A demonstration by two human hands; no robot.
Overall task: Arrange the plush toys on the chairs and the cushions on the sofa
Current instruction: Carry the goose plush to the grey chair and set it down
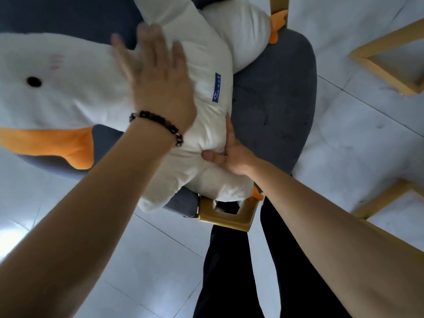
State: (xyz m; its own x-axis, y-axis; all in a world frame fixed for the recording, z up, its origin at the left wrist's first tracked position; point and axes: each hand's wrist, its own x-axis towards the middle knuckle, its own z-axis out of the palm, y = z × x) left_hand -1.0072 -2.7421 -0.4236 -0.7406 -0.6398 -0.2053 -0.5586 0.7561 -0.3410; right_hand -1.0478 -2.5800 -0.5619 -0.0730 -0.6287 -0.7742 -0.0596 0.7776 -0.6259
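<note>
On the grey chair [275,115], the left hand [158,83] lies flat, fingers [146,42] spread wide on the white plush goose [206,125]. The right hand [231,154] presses the goose's near side, thumb denting it and fingers straight. The toy looks soft, light and floppy, so the thick body is the best place to hold it.

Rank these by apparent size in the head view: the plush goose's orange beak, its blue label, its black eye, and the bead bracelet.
1. orange beak
2. bead bracelet, though it sits nearer the camera
3. blue label
4. black eye, only slightly smaller than the label
</note>
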